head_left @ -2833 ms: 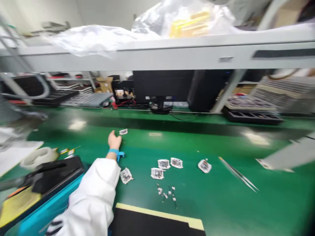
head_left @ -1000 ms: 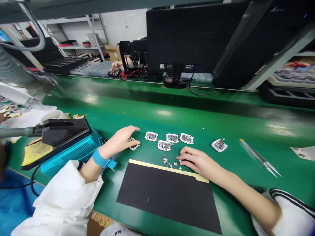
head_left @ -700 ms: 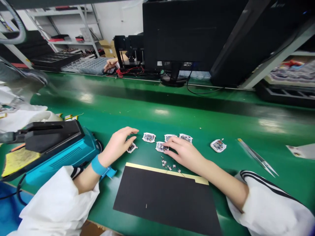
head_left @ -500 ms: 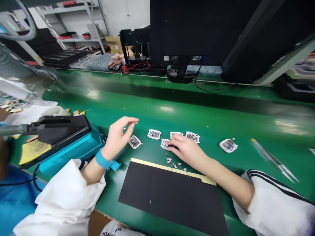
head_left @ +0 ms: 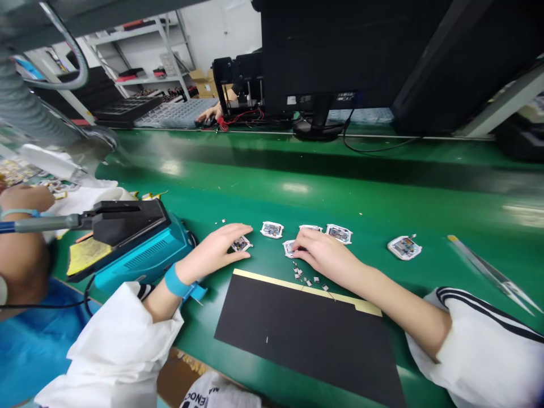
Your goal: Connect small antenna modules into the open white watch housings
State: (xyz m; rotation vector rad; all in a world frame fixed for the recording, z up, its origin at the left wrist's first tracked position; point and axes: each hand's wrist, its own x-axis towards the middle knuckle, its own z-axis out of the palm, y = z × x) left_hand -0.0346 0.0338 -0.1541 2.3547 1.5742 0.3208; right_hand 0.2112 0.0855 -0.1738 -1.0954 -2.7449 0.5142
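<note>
the left hand (head_left: 215,252) is lying palm down on the green table (head_left: 297,192), its fingers (head_left: 238,231) stretching out loosely spread. a small circuit board (head_left: 241,245) is sitting between forefinger and thumb and touching them, and nothing is being clamped. the right hand (head_left: 325,256) is resting near it, its fingers (head_left: 302,241) curling down onto a second board (head_left: 289,248) and covering its right part, so i cannot tell whether they are pinching it or only pressing on it. both boards are lying toward the near edge of the table, just beyond the far edge of a black mat (head_left: 306,340). more boards (head_left: 272,229) are sitting in a row just behind the hands, tiny loose parts (head_left: 308,279) are lying under the right hand's wrist side, and tweezers (head_left: 493,275) are lying well apart toward the right edge.
</note>
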